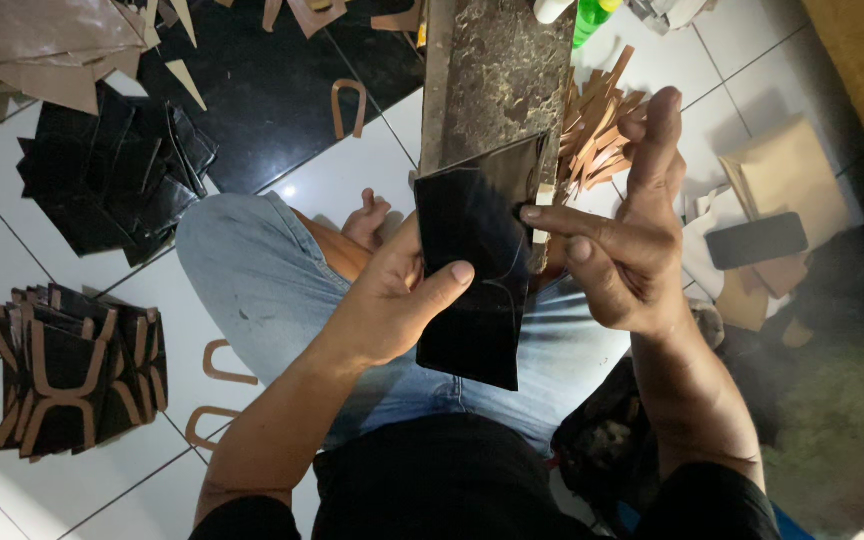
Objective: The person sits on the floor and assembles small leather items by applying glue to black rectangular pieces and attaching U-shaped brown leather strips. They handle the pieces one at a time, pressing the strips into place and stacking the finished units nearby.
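Now we hold the glossy black rectangular sheet (472, 270) and work along its right edge.
Our left hand (392, 300) is closed around the sheet's left side, thumb pressed flat on its face, keeping it above our lap in front of the dark mottled slab (497, 75). Our right hand (627, 255) is partly open, index fingertip touching the edge where a thin pale strip (540, 235) shows. Next, we judge, calls for steady pressure along that edge. The sheet looks thin, shiny, slightly scuffed, with straight corners.

Black sheets pile (112, 175); tan strips (597, 125); stone slab (492, 75); green bottle (592, 18)
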